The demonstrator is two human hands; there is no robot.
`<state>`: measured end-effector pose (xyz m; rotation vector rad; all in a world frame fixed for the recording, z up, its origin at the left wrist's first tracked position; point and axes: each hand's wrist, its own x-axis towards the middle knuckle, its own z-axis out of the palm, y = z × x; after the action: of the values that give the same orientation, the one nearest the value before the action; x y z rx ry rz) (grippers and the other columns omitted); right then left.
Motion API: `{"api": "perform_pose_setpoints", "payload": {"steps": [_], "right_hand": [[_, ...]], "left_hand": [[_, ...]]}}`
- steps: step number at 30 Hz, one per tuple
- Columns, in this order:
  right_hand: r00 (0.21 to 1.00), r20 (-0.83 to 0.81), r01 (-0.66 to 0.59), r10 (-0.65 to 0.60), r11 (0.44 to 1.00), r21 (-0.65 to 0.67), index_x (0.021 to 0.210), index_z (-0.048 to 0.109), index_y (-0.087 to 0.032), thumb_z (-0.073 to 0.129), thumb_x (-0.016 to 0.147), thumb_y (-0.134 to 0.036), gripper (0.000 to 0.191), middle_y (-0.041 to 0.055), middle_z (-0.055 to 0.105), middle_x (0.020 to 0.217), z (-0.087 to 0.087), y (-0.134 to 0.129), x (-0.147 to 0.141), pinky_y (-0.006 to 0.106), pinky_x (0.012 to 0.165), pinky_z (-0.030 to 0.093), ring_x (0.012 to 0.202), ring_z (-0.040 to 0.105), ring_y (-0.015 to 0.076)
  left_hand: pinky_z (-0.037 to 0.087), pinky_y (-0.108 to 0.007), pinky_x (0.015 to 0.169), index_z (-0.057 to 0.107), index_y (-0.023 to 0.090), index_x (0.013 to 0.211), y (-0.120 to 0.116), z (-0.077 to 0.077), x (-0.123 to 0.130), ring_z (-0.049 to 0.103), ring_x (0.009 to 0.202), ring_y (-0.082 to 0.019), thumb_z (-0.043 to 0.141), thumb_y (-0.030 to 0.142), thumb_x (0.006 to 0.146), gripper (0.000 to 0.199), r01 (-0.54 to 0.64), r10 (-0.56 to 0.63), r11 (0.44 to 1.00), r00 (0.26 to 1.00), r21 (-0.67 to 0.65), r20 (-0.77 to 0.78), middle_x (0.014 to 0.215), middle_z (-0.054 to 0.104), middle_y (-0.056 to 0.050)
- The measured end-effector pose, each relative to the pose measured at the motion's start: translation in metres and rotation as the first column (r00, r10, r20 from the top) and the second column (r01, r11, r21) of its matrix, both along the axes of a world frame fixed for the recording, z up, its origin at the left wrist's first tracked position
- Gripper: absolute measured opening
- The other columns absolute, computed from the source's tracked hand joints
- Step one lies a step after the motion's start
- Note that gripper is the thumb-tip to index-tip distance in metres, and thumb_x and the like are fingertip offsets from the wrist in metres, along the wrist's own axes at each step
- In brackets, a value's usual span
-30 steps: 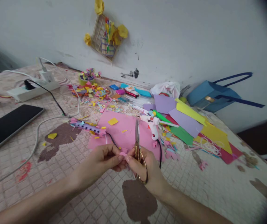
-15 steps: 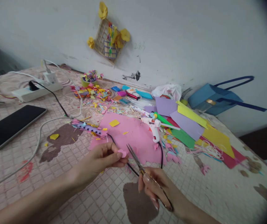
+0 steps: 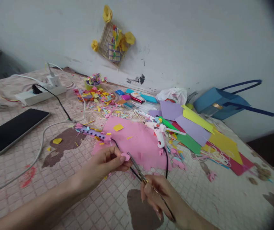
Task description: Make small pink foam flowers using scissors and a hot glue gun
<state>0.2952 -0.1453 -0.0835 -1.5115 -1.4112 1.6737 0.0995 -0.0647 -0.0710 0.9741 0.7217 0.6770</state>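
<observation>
fingers, left hand [image 3: 114, 159]: thumb and forefinger pinching the pink paper piece [image 3: 125, 157], which pokes out at the hand's 3 o'clock.
fingers, right hand [image 3: 159, 195]: curled around the handles of the scissors [image 3: 139, 171], whose blades point to 11 o'clock, tips just beside the piece.
step in hand: seemingly shaping the small piece by trimming.
next cut: would call for a steady pinch, parted blades and an edge kept clear of the thumb.
pink sheet [image 3: 144, 132]: past the piece, towards 1 o'clock; glue gun [image 3: 160, 135] at 2.
hard to see: piece's edge under the thumb, fingers inside the loops, whether tips touch paper; forearms cut off below.
</observation>
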Motion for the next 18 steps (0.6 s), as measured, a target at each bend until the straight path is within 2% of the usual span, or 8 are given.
{"api": "perform_pose_setpoints", "payload": {"steps": [8,18], "right_hand": [[0.987,0.158,0.003,0.005,0.999,-0.054,0.061,0.046,-0.017,0.037,0.057,-0.086,0.07,-0.0081,0.035,0.042,0.029,0.005,-0.003,0.018,0.035,0.026,0.033,0.031,0.0047],[0.991,0.134,0.001,0.003,1.0,-0.03,0.056,0.041,-0.019,0.038,0.061,-0.083,0.065,-0.0075,0.034,0.041,0.029,0.005,-0.004,0.019,0.036,0.024,0.035,0.03,0.0054]], "left_hand": [[0.049,-0.028,0.078,0.054,0.015,0.072,0.0,-0.001,-0.001,0.06,0.078,-0.012,0.062,0.026,0.081,0.016,0.023,-0.023,1.0,1.0,0.005,0.007,0.079,0.064,0.0],[0.048,-0.03,0.081,0.054,0.015,0.071,0.0,0.002,0.0,0.059,0.077,-0.012,0.063,0.027,0.08,0.017,0.03,-0.03,0.999,1.0,-0.015,0.002,0.078,0.063,0.0]]}}
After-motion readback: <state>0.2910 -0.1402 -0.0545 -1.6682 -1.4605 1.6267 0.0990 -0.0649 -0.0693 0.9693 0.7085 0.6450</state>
